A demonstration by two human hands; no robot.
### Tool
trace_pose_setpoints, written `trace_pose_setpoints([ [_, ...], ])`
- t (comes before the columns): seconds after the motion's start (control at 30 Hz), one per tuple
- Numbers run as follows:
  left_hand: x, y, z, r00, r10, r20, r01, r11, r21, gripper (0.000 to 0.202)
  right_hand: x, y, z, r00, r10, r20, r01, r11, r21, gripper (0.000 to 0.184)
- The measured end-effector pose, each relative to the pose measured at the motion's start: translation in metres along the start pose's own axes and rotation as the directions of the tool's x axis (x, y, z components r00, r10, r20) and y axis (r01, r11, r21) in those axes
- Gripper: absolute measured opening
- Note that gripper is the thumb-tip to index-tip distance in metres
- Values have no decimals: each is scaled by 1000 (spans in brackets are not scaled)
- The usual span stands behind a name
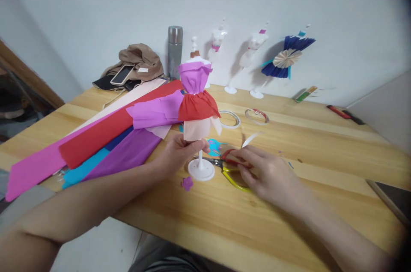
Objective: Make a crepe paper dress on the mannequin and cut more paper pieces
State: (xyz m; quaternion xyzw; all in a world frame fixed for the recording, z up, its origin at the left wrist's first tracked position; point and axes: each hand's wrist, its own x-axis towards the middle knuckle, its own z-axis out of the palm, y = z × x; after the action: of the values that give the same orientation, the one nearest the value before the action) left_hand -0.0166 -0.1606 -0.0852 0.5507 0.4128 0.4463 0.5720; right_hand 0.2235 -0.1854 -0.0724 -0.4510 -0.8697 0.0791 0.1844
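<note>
A small white dress-form mannequin (201, 168) stands upright on its round base, in a purple crepe-paper top (195, 77), a red gathered skirt (198, 106) and a pale pink layer beneath. My left hand (180, 152) is closed around the stem just under that layer. Beside the base lie scissors (236, 177) with red and yellow handles, their blades pointing left behind the stand. The fingers of my right hand (268, 175) are bent onto the red handle. A purple paper flower (187, 183) rests in front of the base, and blue paper pieces (215, 147) lie behind the scissors.
Folded crepe paper (99, 135) in several colours covers the left side. Tape rolls (230, 119) lie behind the mannequin. More dress forms (253, 49) stand along the wall, near a grey thermos (175, 51). A phone (122, 75) rests by brown cloth (141, 60); a dark-topped object (391, 197) sits right.
</note>
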Motion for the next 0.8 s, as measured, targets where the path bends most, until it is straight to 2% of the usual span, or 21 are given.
trace_pose_setpoints([
  [0.1,2,-3,-3,998,-26,57,29,998,-59,37,-2,13,8,992,-61,112,71,993,-95,45],
  [0.2,2,-7,-4,996,-5,84,13,995,-96,39,-4,18,16,984,-129,121,144,981,-129,52],
  [0.4,4,-2,-4,998,58,-24,-60,990,-127,36,-2,13,9,977,-157,143,180,970,-165,48],
  [0.6,6,3,-8,973,125,-196,-145,985,-93,35,-6,14,-16,987,-90,134,100,993,-68,49],
  [0.73,8,1,-7,956,97,-277,-128,987,-97,31,-14,34,-36,993,-63,104,50,991,122,42],
  [0.8,9,-2,-5,957,76,-281,-109,989,-103,32,-18,41,-44,996,-44,79,24,971,240,49],
])
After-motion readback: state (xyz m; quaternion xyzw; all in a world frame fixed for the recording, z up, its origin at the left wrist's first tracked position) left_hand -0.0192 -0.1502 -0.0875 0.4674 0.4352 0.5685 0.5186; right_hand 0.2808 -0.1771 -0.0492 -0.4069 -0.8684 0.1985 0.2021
